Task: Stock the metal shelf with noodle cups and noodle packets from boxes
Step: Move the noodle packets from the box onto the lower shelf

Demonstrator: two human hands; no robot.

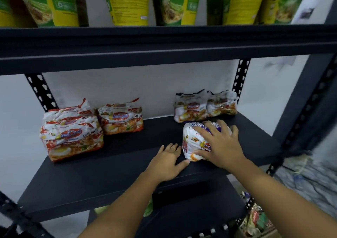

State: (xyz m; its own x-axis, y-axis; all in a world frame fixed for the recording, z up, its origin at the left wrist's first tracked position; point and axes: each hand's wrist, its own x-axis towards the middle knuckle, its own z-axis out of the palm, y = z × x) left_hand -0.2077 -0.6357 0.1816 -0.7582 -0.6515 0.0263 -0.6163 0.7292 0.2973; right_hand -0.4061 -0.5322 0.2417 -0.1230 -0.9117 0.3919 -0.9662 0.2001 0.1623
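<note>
dark metal shelf (109,173), orange noodle packets (73,137) at left, white packets (191,108) at right, noodle cups (60,4) above

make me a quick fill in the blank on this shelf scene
The right hand grips a white noodle packet; directly behind it stand ____ more.
The left hand lies flat on the shelf board, holding ____.
The noodle cups stand on the shelf ____ the packets.
Missing words: two; nothing; above.

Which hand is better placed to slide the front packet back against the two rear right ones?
Right. The right hand grips the front packet, spread over its top, just before the rear packets. The left hand lies flat on the shelf beside it, holding nothing.
</note>
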